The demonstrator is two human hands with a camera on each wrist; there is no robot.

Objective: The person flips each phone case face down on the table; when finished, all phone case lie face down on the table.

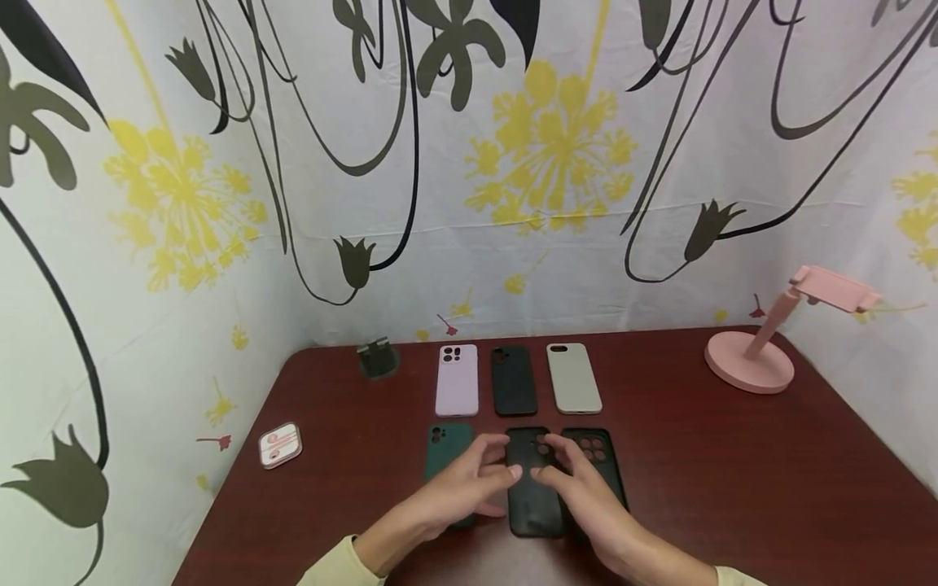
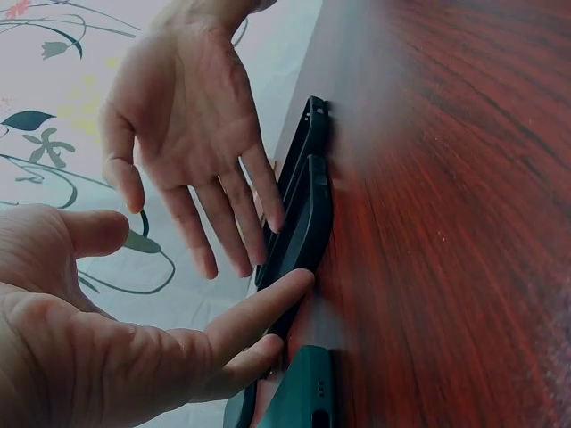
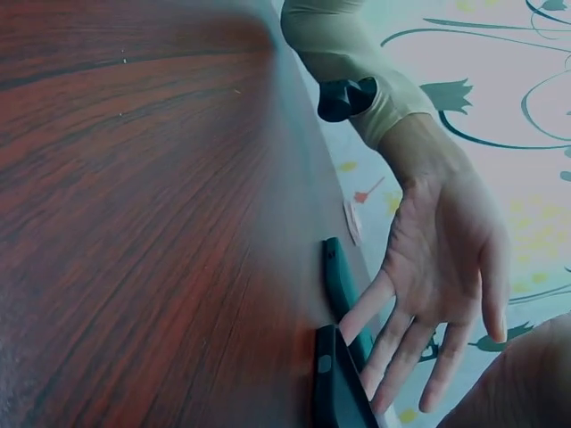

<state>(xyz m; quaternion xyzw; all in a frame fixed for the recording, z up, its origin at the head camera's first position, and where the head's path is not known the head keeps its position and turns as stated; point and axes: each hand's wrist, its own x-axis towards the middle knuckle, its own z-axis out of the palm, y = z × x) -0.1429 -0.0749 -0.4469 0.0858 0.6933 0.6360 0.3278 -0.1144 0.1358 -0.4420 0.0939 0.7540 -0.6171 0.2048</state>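
Six phone cases lie in two rows on a dark wooden table [image 1: 733,488]. The front row has a dark green case [image 1: 444,452], a middle black case [image 1: 533,505] and a right black case [image 1: 602,460]. My left hand [image 1: 498,460] and right hand [image 1: 560,464] hover over the middle black case with fingers spread and straight. In the left wrist view my left index fingertip [image 2: 299,278] touches the edge of that black case [image 2: 308,223], and the right hand [image 2: 187,134] faces it, palm open. The right wrist view shows the left hand [image 3: 437,267] above the green case [image 3: 337,276] and the black case [image 3: 335,383].
The back row holds a lilac case [image 1: 456,380], a black case [image 1: 513,380] and a pale grey case [image 1: 573,378]. A pink phone stand [image 1: 755,358] sits at the back right. A small dark stand [image 1: 377,358] and a small white box [image 1: 280,445] sit to the left. Flower-patterned walls enclose the table.
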